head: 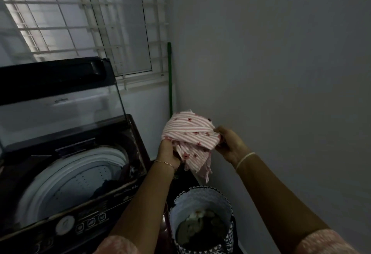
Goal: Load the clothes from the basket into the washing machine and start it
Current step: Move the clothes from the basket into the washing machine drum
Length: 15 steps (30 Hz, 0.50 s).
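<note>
A pink-and-white striped garment (190, 133) with small red flowers is held bunched in the air by both hands, above the basket (224, 201) and toward its 12 o'clock side. The left hand (168, 153) is closed on the bundle from below at 7 o'clock, its fingers (167, 143) curled into the cloth; the right hand (228, 143) is clamped on the cloth's edge at 3 o'clock. The washing machine (60, 219) is seen at the basket's 9 o'clock, with its lid (60, 103) raised and the drum (66, 177) exposed. Something dark (106, 187), probably clothing, lies inside the drum. More laundry (200, 231) is left in the basket. A green pole (170, 77) is propped in the corner at 12 o'clock.
</note>
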Each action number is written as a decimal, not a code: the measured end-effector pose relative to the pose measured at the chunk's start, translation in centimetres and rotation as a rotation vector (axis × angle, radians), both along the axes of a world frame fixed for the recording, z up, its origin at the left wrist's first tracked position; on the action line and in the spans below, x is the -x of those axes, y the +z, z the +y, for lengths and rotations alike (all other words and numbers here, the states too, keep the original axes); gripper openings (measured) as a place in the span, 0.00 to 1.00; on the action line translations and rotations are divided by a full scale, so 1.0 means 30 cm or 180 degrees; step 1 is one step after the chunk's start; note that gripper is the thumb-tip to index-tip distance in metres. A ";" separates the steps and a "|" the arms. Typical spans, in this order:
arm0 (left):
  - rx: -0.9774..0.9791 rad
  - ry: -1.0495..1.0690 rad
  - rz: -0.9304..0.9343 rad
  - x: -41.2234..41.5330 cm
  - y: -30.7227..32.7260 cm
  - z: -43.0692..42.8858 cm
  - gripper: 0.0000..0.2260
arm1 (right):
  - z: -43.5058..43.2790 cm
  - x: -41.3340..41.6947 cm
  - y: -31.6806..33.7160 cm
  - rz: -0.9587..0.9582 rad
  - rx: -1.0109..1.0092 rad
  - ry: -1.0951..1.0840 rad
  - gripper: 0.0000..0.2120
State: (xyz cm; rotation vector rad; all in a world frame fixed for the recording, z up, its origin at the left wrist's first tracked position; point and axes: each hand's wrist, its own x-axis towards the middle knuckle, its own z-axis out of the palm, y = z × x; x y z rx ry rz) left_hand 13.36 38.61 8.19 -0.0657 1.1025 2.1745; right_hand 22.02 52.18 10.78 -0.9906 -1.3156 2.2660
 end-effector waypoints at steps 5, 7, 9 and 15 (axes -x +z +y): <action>-0.0367 -0.0026 -0.0033 -0.004 0.052 0.023 0.19 | -0.057 -0.017 -0.029 -0.0487 -0.0614 0.0628 0.08; -0.0485 -0.0039 -0.0017 0.003 0.069 0.033 0.19 | -0.065 -0.023 -0.029 -0.0340 -0.0286 0.0859 0.15; -0.0555 -0.0047 0.0018 0.010 0.087 0.043 0.20 | -0.066 -0.023 -0.028 -0.0078 -0.0085 0.0938 0.25; -0.0278 -0.0130 0.0078 0.021 0.090 0.047 0.19 | -0.098 -0.011 0.016 0.0739 0.0416 0.1179 0.32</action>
